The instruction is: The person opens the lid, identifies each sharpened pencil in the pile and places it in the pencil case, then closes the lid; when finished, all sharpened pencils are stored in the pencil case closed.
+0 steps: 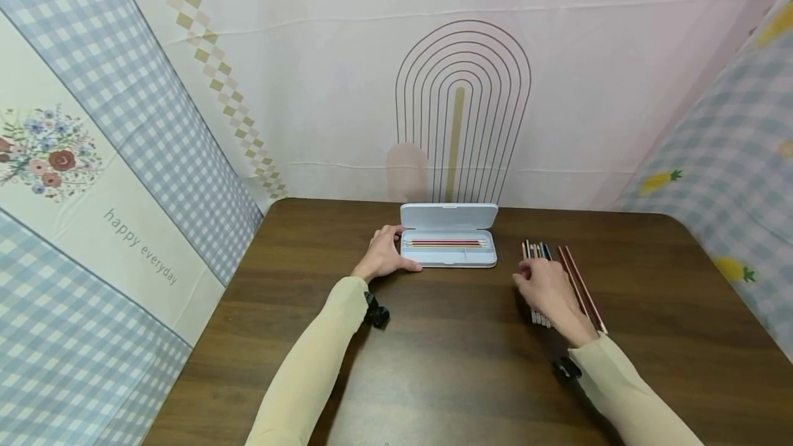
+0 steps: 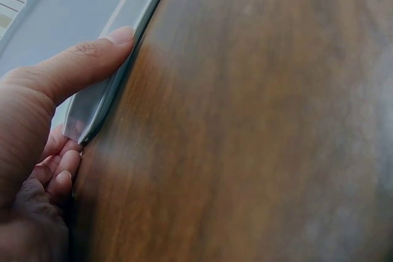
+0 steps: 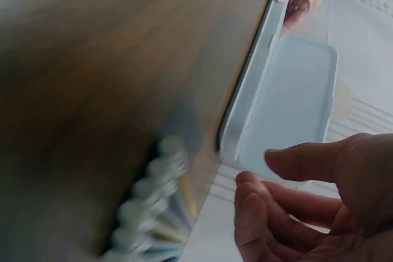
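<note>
A light blue pencil case (image 1: 480,258) lies with its lid (image 1: 449,215) raised at the back, and a few pencils (image 1: 447,243), red ones among them, rest lengthwise inside. My left hand (image 1: 383,255) holds the case's left end; in the left wrist view the thumb (image 2: 92,59) presses the front rim while the other fingers reach round the end. Over a row of several pencils (image 1: 540,319) is my right hand (image 1: 548,288), partly covering them. In the right wrist view its thumb (image 3: 307,161) and fingers are loosely bent, with nothing seen between them.
Two red pencils (image 1: 585,288) lie side by side to the right of the row. The brown wooden table (image 1: 446,377) ends at a patterned cloth (image 1: 334,102) behind the case. Checked cloth (image 1: 124,308) hangs along the left side.
</note>
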{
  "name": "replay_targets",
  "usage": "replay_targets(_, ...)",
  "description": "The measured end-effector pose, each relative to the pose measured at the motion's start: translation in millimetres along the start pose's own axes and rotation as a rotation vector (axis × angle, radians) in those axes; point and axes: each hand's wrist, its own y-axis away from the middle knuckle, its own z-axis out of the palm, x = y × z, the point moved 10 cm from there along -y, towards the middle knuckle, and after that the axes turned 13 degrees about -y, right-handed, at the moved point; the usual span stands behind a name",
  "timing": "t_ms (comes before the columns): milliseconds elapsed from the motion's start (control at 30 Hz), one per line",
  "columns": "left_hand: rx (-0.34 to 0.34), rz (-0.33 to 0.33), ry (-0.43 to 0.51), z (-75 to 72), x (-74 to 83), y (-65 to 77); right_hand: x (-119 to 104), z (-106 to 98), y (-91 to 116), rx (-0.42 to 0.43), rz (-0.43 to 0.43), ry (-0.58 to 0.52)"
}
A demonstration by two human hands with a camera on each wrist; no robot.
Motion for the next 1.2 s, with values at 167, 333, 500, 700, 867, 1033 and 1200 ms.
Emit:
replay_targets(167, -0.005, 0.001, 0.002, 0.4, -0.1, 0.3, 18, -7, 11, 0.0, 0.031, 0.024)
replay_targets(333, -0.005, 0.001, 0.006, -0.2, -0.8, 0.5, 31, -10, 18, -0.018, 0.067, 0.035)
replay_targets(500, 0.006, 0.005, -0.005, 0.1, -1.7, -0.6, 41, -10, 20, -0.039, 0.109, 0.023)
replay_targets(700, 0.008, 0.002, -0.009, 1.1, -1.1, -0.8, 48, -11, 23, -0.047, 0.146, -0.003)
replay_targets(867, 0.005, -0.001, -0.005, 0.5, 0.2, -0.7, 53, -14, 24, -0.054, 0.179, 0.018)
replay_targets(1033, 0.001, -0.001, -0.009, 2.4, -0.1, -2.0, 57, -19, 25, -0.043, 0.199, 0.035)
replay_targets(1200, 0.003, -0.003, -0.008, 2.0, -0.6, -0.5, 58, -19, 27, -0.056, 0.183, 0.037)
